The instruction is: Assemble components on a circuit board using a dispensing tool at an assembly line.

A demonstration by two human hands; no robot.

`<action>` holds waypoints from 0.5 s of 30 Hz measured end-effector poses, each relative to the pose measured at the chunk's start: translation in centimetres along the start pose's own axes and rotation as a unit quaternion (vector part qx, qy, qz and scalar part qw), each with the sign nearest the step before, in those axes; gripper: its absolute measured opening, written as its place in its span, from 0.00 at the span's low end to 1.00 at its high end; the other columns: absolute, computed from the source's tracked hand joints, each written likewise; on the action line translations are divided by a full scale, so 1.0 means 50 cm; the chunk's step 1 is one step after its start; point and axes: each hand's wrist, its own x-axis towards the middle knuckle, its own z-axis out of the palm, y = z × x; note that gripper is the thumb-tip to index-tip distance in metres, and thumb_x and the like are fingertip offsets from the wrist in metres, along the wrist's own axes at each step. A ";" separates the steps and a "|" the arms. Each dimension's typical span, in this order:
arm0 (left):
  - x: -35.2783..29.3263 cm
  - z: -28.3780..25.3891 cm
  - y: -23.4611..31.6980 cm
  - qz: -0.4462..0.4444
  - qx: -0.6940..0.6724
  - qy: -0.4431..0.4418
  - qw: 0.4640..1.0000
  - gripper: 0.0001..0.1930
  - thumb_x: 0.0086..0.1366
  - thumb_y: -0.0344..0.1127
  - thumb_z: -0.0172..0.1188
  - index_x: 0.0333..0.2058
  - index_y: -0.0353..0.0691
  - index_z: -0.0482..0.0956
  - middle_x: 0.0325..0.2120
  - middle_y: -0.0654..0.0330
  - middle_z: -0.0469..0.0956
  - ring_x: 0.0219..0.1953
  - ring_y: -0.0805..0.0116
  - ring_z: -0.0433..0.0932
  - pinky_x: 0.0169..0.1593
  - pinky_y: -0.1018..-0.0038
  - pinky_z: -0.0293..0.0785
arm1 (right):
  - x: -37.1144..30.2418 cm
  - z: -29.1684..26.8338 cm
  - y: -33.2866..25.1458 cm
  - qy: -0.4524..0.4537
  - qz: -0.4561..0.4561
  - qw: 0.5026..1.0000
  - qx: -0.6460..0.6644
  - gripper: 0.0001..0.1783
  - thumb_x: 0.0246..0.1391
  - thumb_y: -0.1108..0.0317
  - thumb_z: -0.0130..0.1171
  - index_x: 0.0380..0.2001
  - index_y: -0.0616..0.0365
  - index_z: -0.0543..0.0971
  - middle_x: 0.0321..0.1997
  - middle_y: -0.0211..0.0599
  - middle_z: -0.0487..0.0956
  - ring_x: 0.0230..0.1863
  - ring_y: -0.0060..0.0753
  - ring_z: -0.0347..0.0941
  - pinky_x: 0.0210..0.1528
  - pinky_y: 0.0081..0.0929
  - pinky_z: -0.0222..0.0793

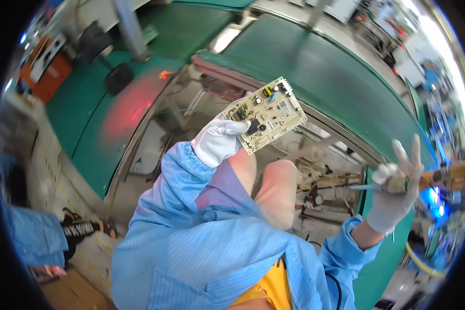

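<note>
A cream printed circuit board (274, 114) is held up in front of me, tilted, with its component side showing. My left hand (219, 138), in a white glove, grips its lower left part. The thumb lies on top near a black component, and the other fingers are mostly hidden beneath. Off to the right, my right hand (395, 194), also gloved, is raised with two fingers stretched up. Its remaining fingers are curled around a slim tool with a pale blue tapered tip (363, 187) pointing left. The tool's exact kind is unclear.
A green conveyor belt (315, 57) with a metal edge runs across ahead. On the left stands a green-topped bench (95, 139) under reddish light. Cables and metal frame parts (320, 181) lie below the belt. Another person's blue sleeve (36, 235) shows at far left.
</note>
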 end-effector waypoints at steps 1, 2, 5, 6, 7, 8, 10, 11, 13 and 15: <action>-0.015 0.010 0.021 0.015 -0.003 0.006 1.000 0.26 0.64 0.22 0.56 0.61 0.31 0.66 0.52 0.51 0.77 0.53 0.60 0.78 0.58 0.65 0.75 | 0.003 -0.005 -0.008 0.006 -0.009 1.000 -0.008 0.40 0.68 0.48 0.44 0.70 0.69 0.51 0.52 0.57 0.78 0.26 0.24 0.74 0.26 0.20 0.74; -0.041 0.024 0.047 0.033 -0.001 0.016 0.999 0.25 0.65 0.24 0.57 0.61 0.31 0.66 0.53 0.51 0.77 0.54 0.60 0.78 0.60 0.64 0.74 | 0.008 -0.008 0.001 -0.017 -0.002 1.000 0.000 0.40 0.68 0.48 0.44 0.70 0.69 0.51 0.52 0.57 0.78 0.26 0.24 0.74 0.26 0.20 0.74; -0.105 -0.018 0.104 0.093 0.037 0.050 0.994 0.24 0.67 0.31 0.59 0.60 0.31 0.67 0.54 0.50 0.76 0.55 0.60 0.78 0.62 0.64 0.73 | 0.013 -0.020 0.019 0.003 -0.025 1.000 0.001 0.38 0.69 0.50 0.42 0.70 0.68 0.52 0.51 0.54 0.78 0.20 0.20 0.65 0.18 0.13 0.62; -0.129 -0.026 0.130 0.124 0.071 0.085 0.986 0.24 0.67 0.31 0.59 0.60 0.31 0.68 0.53 0.50 0.77 0.54 0.60 0.78 0.61 0.64 0.74 | 0.014 -0.020 0.021 0.003 -0.034 0.999 0.015 0.36 0.70 0.52 0.42 0.70 0.68 0.52 0.49 0.52 0.78 0.20 0.20 0.63 0.16 0.12 0.59; -0.151 -0.037 0.155 0.154 0.104 0.120 0.975 0.24 0.67 0.31 0.59 0.59 0.31 0.69 0.52 0.50 0.77 0.53 0.60 0.79 0.60 0.64 0.75 | 0.018 -0.021 0.025 0.003 -0.042 0.999 0.030 0.34 0.71 0.54 0.41 0.70 0.67 0.53 0.48 0.50 0.78 0.19 0.19 0.62 0.15 0.12 0.55; -0.171 -0.057 0.179 0.191 0.114 0.140 0.965 0.22 0.67 0.31 0.59 0.57 0.29 0.70 0.51 0.51 0.79 0.51 0.60 0.80 0.58 0.65 0.77 | 0.023 -0.031 0.032 -0.017 -0.039 0.998 0.040 0.34 0.71 0.54 0.41 0.70 0.67 0.53 0.48 0.50 0.78 0.19 0.19 0.62 0.15 0.12 0.55; -0.209 -0.057 0.218 0.239 0.146 0.164 0.946 0.22 0.67 0.31 0.59 0.57 0.28 0.71 0.50 0.50 0.79 0.50 0.60 0.81 0.57 0.65 0.77 | 0.032 -0.049 0.049 -0.048 -0.051 0.996 0.050 0.32 0.70 0.55 0.43 0.68 0.65 0.58 0.48 0.42 0.78 0.21 0.16 0.61 0.16 0.13 0.52; -0.224 -0.060 0.237 0.266 0.176 0.180 0.931 0.21 0.67 0.31 0.59 0.56 0.27 0.71 0.50 0.50 0.79 0.50 0.60 0.81 0.55 0.66 0.78 | 0.035 -0.049 0.055 -0.060 -0.049 0.995 0.056 0.32 0.70 0.55 0.43 0.68 0.65 0.58 0.48 0.42 0.78 0.21 0.16 0.61 0.16 0.13 0.52; -0.246 -0.084 0.275 0.273 0.153 0.216 0.925 0.20 0.67 0.30 0.58 0.55 0.27 0.71 0.49 0.49 0.79 0.48 0.60 0.82 0.54 0.66 0.79 | 0.039 -0.038 0.056 -0.061 -0.052 0.994 0.080 0.31 0.70 0.56 0.44 0.67 0.66 0.59 0.45 0.41 0.79 0.21 0.16 0.59 0.16 0.13 0.51; -0.262 -0.090 0.298 0.289 0.127 0.230 0.921 0.19 0.68 0.29 0.57 0.56 0.28 0.71 0.48 0.47 0.79 0.48 0.59 0.82 0.55 0.67 0.79 | 0.043 -0.031 0.054 -0.067 -0.048 0.992 0.094 0.30 0.70 0.56 0.45 0.66 0.67 0.62 0.41 0.39 0.79 0.21 0.16 0.57 0.17 0.14 0.49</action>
